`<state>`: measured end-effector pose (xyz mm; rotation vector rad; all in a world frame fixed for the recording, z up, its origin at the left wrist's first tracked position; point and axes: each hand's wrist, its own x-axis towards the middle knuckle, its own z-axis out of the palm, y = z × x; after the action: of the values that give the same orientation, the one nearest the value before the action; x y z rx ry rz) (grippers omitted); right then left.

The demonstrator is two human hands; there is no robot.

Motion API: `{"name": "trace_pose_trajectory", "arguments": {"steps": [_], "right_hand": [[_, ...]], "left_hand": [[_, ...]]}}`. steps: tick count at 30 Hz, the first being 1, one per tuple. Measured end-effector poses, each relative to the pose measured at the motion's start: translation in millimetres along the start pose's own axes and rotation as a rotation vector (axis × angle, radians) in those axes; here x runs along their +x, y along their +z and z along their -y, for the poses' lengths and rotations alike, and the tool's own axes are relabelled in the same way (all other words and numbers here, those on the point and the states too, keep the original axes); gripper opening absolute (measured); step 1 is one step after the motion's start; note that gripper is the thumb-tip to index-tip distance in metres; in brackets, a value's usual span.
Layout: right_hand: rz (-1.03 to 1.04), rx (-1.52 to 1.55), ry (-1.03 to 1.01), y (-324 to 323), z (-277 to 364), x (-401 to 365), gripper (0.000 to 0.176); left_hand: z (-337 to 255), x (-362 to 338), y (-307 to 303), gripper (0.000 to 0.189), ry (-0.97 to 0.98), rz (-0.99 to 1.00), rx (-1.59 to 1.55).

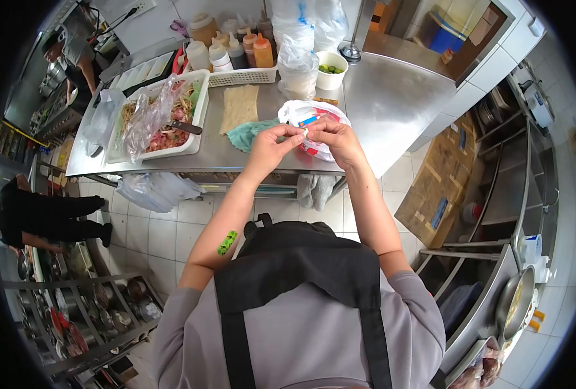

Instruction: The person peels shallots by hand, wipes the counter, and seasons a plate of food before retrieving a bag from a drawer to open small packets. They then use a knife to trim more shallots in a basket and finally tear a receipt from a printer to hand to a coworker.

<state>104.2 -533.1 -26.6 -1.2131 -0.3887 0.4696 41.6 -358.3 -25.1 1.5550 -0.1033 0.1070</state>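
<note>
Both hands meet over a white plastic bag [335, 115] with red print on the steel counter. My left hand [276, 144] has its thumb and forefinger pinched on a small white item [305, 132]. From the other side, my right hand [337, 139] pinches at the same item; what it is remains too small to tell. A blue object [308, 120] lies just beyond the fingertips. Beside my left hand are a teal cloth [246, 134] and a beige cloth [240, 107].
On the counter's left, a white tray [202, 107] holds food, plastic film and a knife [187, 127]. Behind stand sauce bottles [262, 50] in a white basket [242, 77] and a white tub [330, 80]. Two people [80, 55] [48, 211] are at the left.
</note>
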Motion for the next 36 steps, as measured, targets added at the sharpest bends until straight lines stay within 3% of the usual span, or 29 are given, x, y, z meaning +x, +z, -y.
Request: {"name": "trace_pose_trajectory", "arguments": {"steps": [2,6,10,12,13,15,17,19,20,22,29,34,36], "right_hand": [[0.055,0.105,0.100,-5,-1,1,0.010],[0.184,0.376,0.294,-13,-7,3,0.010],[0.026,0.318,0.158,-17,-8,7,0.008],[-0.206,-0.193,0.044,-30,-7,15,0.011],[-0.207,-0.192,0.047,-32,-11,15,0.011],[-0.353,-1.132,-0.387,-35,-14,16,0.016],[-0.339,-1.151,-0.374,-36,-15,15,0.019],[-0.309,-0.589,-0.111,-33,-10,14,0.020],[-0.303,-0.591,-0.112,-36,-10,13,0.020],[-0.093,0.156,0.020,-42,-7,10,0.023],[0.080,0.465,0.027,2,5,-15,0.022],[0.135,0.420,-0.011,19,8,-25,0.022],[0.085,0.228,-0.095,28,13,-30,0.021]], "left_hand": [[-6,-1,-3,0.012,0.125,0.083,0.123],[-15,-5,-5,0.010,0.108,0.129,0.094],[-10,-8,-15,0.012,0.004,0.126,0.158],[-4,-9,-20,0.013,-0.054,0.095,0.195],[-1,-10,-22,0.015,-0.125,0.050,0.077],[1,-10,-24,0.018,-0.195,0.005,-0.041],[0,-11,-25,0.020,-0.219,-0.041,-0.133],[-2,-11,-24,0.020,-0.218,-0.062,-0.155],[-3,-12,-24,0.020,-0.221,-0.078,-0.176],[-5,-13,-24,0.021,-0.220,-0.082,-0.205],[-23,-15,-13,0.024,-0.233,-0.087,-0.265],[-39,-19,-6,0.023,-0.227,-0.076,-0.238],[-44,-22,-3,0.023,-0.227,-0.073,-0.232]]}}
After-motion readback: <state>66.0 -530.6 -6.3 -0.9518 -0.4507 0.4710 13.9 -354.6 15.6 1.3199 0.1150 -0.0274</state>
